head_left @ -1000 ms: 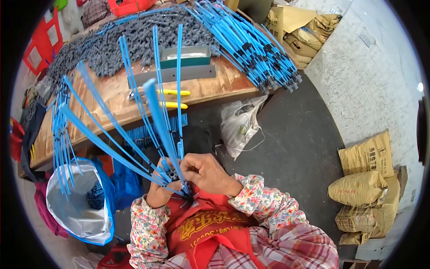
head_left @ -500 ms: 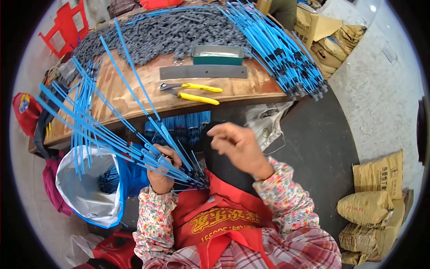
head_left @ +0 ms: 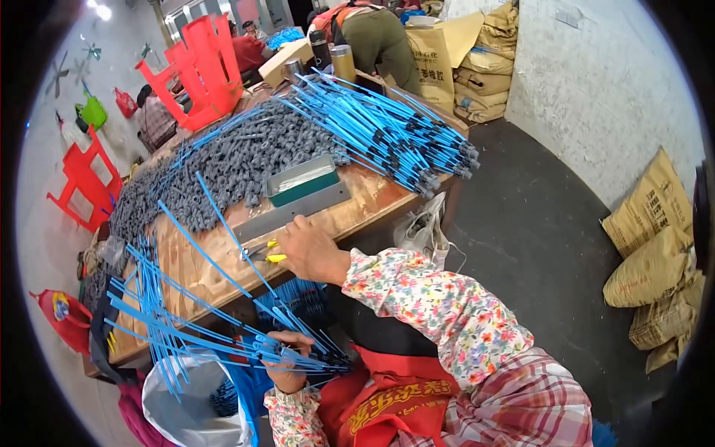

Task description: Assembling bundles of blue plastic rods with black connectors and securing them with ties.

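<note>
My left hand (head_left: 287, 366) is closed round a fanned bundle of long blue plastic strips (head_left: 190, 319), low in front of the red apron. Their dark ends gather near my lap, while the long ends spread up and left over the table edge. At the table's front edge, my right hand (head_left: 311, 250) is closed over the yellow handles of a pair of pliers (head_left: 275, 258). The palm hides most of the handles; the grey jaws point left. Just beyond the hand lie a grey metal strip (head_left: 279, 217) and a green tray (head_left: 304, 181) with thin pale pieces inside.
Grey plastic fittings (head_left: 246, 149) are heaped across the wooden table (head_left: 197, 261). A pile of blue strips with black parts (head_left: 395, 134) lies at right. A white-lined bag (head_left: 175, 398) stands below left. Sacks (head_left: 648, 264) sit at right; a person bends beyond the table.
My right hand has moved from above my lap onto the pliers. The view has swung upward, showing more of the room. The left hand still grips the strips.
</note>
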Action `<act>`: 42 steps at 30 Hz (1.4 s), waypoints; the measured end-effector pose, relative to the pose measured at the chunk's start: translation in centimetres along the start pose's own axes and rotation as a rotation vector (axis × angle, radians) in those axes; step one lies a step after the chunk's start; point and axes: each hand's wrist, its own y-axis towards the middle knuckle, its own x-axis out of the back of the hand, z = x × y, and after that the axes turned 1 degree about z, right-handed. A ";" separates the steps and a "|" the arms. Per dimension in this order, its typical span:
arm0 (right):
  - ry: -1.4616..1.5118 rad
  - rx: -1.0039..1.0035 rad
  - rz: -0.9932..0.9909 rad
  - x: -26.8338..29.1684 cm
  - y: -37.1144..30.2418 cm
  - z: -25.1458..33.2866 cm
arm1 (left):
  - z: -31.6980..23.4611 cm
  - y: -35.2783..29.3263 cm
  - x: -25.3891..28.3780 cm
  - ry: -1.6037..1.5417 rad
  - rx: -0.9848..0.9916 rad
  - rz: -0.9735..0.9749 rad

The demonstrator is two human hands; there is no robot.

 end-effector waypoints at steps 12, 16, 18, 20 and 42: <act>0.255 -0.015 -0.186 4.7 -2.8 1.3 | -2.2 1.2 0.2 0.111 -0.101 -0.087; 1.252 -0.431 0.304 9.4 -8.3 4.4 | -3.0 1.8 0.9 0.126 -0.126 -0.111; 1.438 -0.458 0.554 9.8 -10.5 5.4 | -3.6 1.7 1.8 0.575 -0.138 0.006; 1.649 -0.419 0.674 10.0 -12.5 7.0 | -3.5 2.0 2.3 -0.006 0.033 0.064; 2.755 -0.786 0.982 9.1 -15.1 10.5 | -2.5 3.0 2.7 -0.426 0.414 0.504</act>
